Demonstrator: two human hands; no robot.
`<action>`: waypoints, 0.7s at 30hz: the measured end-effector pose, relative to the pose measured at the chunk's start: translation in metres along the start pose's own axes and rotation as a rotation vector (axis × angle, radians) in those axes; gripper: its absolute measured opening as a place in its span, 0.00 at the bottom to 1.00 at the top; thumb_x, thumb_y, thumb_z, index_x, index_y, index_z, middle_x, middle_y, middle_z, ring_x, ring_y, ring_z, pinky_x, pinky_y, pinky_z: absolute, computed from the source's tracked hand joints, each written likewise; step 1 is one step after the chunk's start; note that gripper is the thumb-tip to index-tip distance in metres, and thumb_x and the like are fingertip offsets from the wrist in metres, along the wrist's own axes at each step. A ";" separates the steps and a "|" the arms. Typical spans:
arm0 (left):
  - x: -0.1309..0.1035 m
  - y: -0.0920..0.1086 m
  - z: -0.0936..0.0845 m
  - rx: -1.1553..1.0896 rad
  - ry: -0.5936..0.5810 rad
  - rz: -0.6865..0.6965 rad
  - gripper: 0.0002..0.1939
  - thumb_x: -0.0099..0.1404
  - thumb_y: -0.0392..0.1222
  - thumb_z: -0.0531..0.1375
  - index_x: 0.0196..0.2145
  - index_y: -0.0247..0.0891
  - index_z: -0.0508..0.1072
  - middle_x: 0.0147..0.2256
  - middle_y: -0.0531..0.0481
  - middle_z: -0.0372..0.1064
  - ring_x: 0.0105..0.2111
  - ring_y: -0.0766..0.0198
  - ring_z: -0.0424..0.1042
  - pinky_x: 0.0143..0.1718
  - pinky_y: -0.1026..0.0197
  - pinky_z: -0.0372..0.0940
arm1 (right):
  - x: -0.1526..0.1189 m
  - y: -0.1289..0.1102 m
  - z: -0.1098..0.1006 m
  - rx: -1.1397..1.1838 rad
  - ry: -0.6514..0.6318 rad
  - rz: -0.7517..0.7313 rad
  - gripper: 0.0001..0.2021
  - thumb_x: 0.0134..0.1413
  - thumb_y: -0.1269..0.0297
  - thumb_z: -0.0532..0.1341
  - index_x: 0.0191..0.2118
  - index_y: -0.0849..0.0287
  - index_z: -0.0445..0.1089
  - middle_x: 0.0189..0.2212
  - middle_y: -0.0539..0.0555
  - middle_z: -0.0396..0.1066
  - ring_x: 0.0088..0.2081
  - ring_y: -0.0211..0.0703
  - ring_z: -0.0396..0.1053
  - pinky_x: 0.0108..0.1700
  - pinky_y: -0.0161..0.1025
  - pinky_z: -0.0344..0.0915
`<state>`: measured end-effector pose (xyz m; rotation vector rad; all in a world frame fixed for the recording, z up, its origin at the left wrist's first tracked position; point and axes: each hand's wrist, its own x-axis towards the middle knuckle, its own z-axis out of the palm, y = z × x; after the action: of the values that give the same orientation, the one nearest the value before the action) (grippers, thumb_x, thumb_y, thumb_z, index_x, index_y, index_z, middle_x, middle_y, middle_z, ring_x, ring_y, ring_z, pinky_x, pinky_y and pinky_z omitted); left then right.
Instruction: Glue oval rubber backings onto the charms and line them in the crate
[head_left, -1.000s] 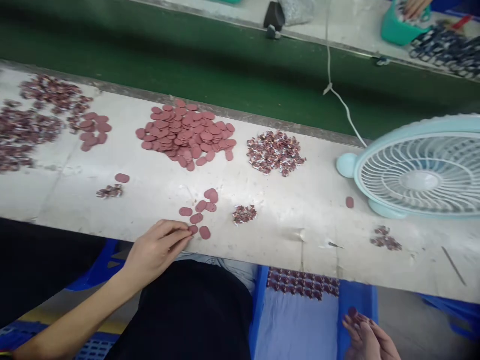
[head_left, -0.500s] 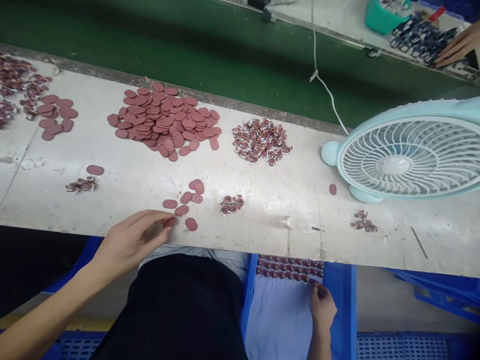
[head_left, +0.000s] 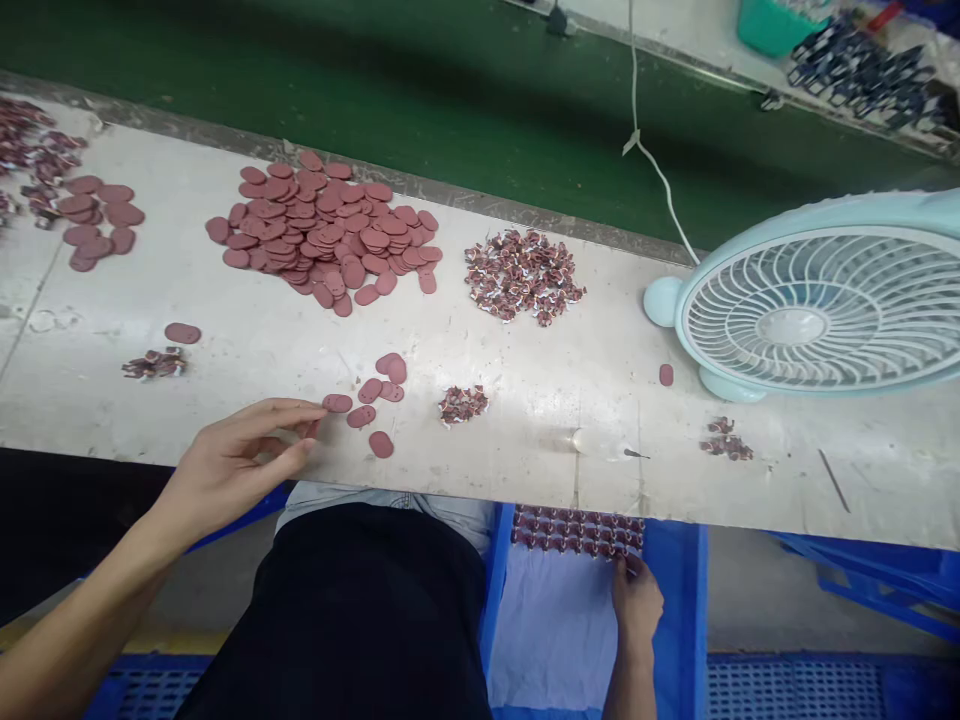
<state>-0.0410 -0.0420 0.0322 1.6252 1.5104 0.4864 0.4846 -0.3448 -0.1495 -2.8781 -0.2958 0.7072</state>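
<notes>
At the table's near edge, my left hand [head_left: 240,455] pinches a dull-red oval disc [head_left: 311,429], seen nearly edge-on between fingers and thumb. Just beyond its fingertips lie several loose oval discs [head_left: 361,416]. My right hand [head_left: 637,598] is down in a blue tray [head_left: 675,620], fingers closed at the right end of the front row of small dark-red pieces [head_left: 577,535]. The piece at those fingertips is mostly hidden. A pale cloth [head_left: 555,630] lines the tray below the rows. Between my hands, on the table, sits a little heap of small brown-red pieces [head_left: 463,404].
A large pile of oval discs [head_left: 322,230] and a heap of small pieces [head_left: 525,275] lie toward the far edge. On the right stands a pale-blue fan [head_left: 795,325] with a white cord [head_left: 664,190]. A small clear bottle [head_left: 596,443] lies near the front.
My left hand has drawn back slightly to the left with the disc, which has turned edge-on. My right hand stays at the row's end. The view has shifted a little.
</notes>
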 end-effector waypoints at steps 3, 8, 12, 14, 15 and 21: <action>-0.002 -0.001 -0.004 -0.161 0.024 -0.171 0.18 0.62 0.49 0.69 0.48 0.41 0.79 0.46 0.47 0.79 0.44 0.55 0.78 0.42 0.61 0.74 | -0.013 -0.020 -0.017 0.175 0.087 0.045 0.12 0.63 0.56 0.65 0.43 0.60 0.74 0.43 0.54 0.74 0.45 0.47 0.74 0.47 0.48 0.73; -0.009 -0.008 0.010 -0.621 -0.090 -0.200 0.17 0.65 0.42 0.67 0.52 0.42 0.78 0.41 0.47 0.80 0.32 0.60 0.77 0.26 0.65 0.72 | -0.067 -0.076 -0.042 0.719 0.207 -0.016 0.16 0.58 0.50 0.65 0.41 0.58 0.69 0.34 0.49 0.70 0.34 0.39 0.72 0.33 0.37 0.70; -0.013 0.008 0.045 -1.021 -0.355 -0.148 0.12 0.66 0.38 0.66 0.48 0.43 0.80 0.43 0.43 0.80 0.29 0.64 0.76 0.19 0.70 0.68 | -0.123 -0.143 -0.037 1.120 -0.259 -0.095 0.27 0.55 0.36 0.59 0.39 0.58 0.70 0.27 0.47 0.61 0.22 0.34 0.60 0.15 0.30 0.54; -0.014 0.023 0.064 -1.204 -0.476 -0.147 0.11 0.67 0.38 0.66 0.47 0.44 0.80 0.44 0.43 0.80 0.31 0.64 0.78 0.20 0.72 0.68 | -0.132 -0.179 -0.027 1.382 -0.666 -0.045 0.35 0.58 0.33 0.53 0.52 0.62 0.69 0.27 0.46 0.58 0.20 0.31 0.53 0.10 0.27 0.45; -0.014 0.030 0.073 -1.289 -0.523 -0.149 0.11 0.67 0.38 0.66 0.47 0.44 0.80 0.45 0.43 0.79 0.32 0.64 0.79 0.20 0.73 0.68 | -0.129 -0.196 -0.022 1.644 -1.017 0.054 0.37 0.58 0.34 0.54 0.59 0.62 0.62 0.30 0.47 0.58 0.20 0.30 0.53 0.09 0.25 0.45; -0.016 0.055 0.099 -1.570 -0.700 -0.214 0.08 0.67 0.39 0.67 0.44 0.43 0.80 0.45 0.43 0.80 0.38 0.58 0.83 0.24 0.73 0.71 | -0.109 -0.267 -0.021 2.103 -1.864 0.326 0.20 0.63 0.47 0.52 0.53 0.56 0.57 0.30 0.45 0.54 0.23 0.34 0.59 0.16 0.31 0.61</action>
<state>0.0649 -0.0834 0.0232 0.2715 0.3857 0.6208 0.3595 -0.1144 -0.0285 0.1203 0.4922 1.7085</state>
